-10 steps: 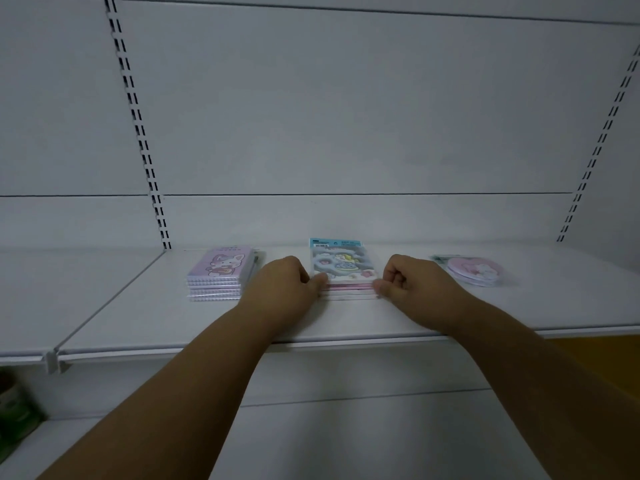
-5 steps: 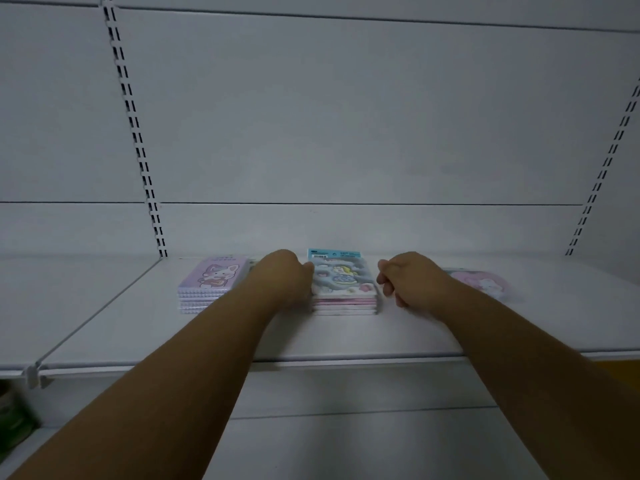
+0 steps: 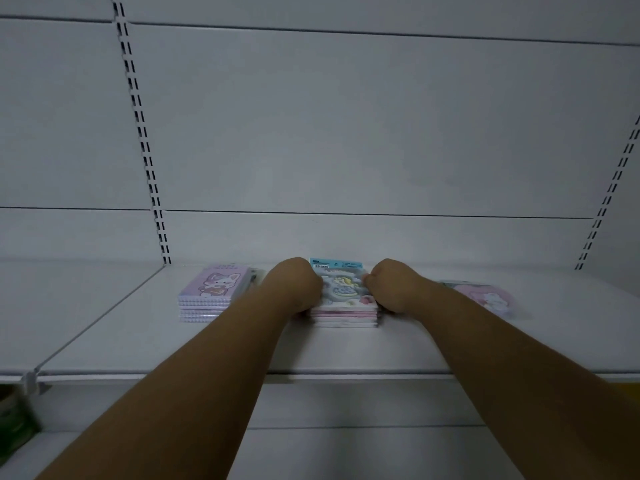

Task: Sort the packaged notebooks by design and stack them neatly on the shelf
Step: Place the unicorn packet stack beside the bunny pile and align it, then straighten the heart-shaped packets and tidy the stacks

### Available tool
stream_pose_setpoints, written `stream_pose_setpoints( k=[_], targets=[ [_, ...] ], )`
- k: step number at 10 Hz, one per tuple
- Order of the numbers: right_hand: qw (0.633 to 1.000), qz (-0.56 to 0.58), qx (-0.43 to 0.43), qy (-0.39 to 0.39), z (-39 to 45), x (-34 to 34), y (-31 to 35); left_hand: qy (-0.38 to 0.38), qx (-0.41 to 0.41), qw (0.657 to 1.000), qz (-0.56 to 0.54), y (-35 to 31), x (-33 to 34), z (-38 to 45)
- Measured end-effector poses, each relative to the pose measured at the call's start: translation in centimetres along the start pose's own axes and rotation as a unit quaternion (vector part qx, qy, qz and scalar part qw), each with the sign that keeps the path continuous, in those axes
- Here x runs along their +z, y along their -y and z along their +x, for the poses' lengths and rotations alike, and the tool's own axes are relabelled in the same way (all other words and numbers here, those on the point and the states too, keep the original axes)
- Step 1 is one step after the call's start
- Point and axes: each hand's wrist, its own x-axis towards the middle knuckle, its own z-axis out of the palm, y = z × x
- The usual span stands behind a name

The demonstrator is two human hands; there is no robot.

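A stack of packaged notebooks with a blue header card and pastel cartoon cover [image 3: 343, 292] lies at the middle of the white shelf [image 3: 207, 355]. My left hand [image 3: 294, 285] presses its left side and my right hand [image 3: 394, 285] presses its right side, fingers curled against the stack's edges. To the left sits a stack of purple notebooks with a white cartoon animal [image 3: 213, 296]. To the right lies a pink round-design pack [image 3: 485, 297], partly blurred.
The white back panel with slotted uprights [image 3: 149, 168] rises behind the shelf. A lower shelf [image 3: 346, 452] runs beneath. A dark green item [image 3: 14, 420] sits at the lower left edge. A yellow patch [image 3: 628, 389] shows at the right.
Both hands moved deeper along the sides of the middle stack and now squeeze it from both sides. The stack sits further back on the shelf than one second ago.
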Motion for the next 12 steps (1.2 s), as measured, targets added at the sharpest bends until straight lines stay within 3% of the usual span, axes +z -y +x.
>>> stream_pose_setpoints(
  k=[1, 2, 3, 4, 5, 6, 7, 8, 9, 11, 12],
  targets=[
    [0.999, -0.024, 0.012, 0.021, -0.6, -0.1, 0.3, 0.009, 0.012, 1.0, 0.015, 0.3, 0.3, 0.3],
    [0.999, 0.023, 0.046, 0.019, -0.5, -0.2, 0.5, 0.021, 0.001, 0.999, 0.041, -0.5, -0.3, -1.0],
    [0.996, 0.019, 0.086, 0.013, -1.3, -0.5, 1.2, 0.034, 0.079, 0.973, 0.214, -0.2, -0.6, -1.4],
    [0.996, 0.022, 0.089, -0.004, -1.1, -0.5, 0.9, 0.005, 0.032, 0.995, 0.091, 0.0, -1.4, -2.4],
    [0.991, 0.1, 0.066, -0.058, -1.4, -0.3, 0.5, -0.013, 0.037, 0.994, 0.099, 0.4, -1.5, -2.4],
    [0.989, 0.076, 0.026, -0.12, -2.3, -0.7, -0.8, -0.118, 0.083, 0.987, 0.074, -0.2, -1.6, -3.7],
    [0.983, 0.003, -0.021, -0.182, -3.8, -1.8, -2.6, -0.149, 0.155, 0.974, 0.067, -2.3, -0.2, -5.7],
    [0.977, -0.045, -0.038, -0.206, -4.9, -4.7, -5.2, -0.137, 0.211, 0.967, 0.037, -5.2, 1.6, -7.0],
    [0.976, -0.052, -0.027, -0.209, -5.1, -7.5, -9.4, -0.114, 0.205, 0.972, 0.029, -8.4, 3.8, -6.8],
    [0.982, -0.059, 0.009, -0.179, -3.9, -9.7, -16.9, -0.107, 0.184, 0.972, 0.1, -14.0, 6.8, -5.5],
    [0.978, -0.051, -0.015, -0.203, -2.8, -9.1, -19.2, -0.162, 0.164, 0.961, 0.154, -14.8, 7.1, -5.4]
  ],
)
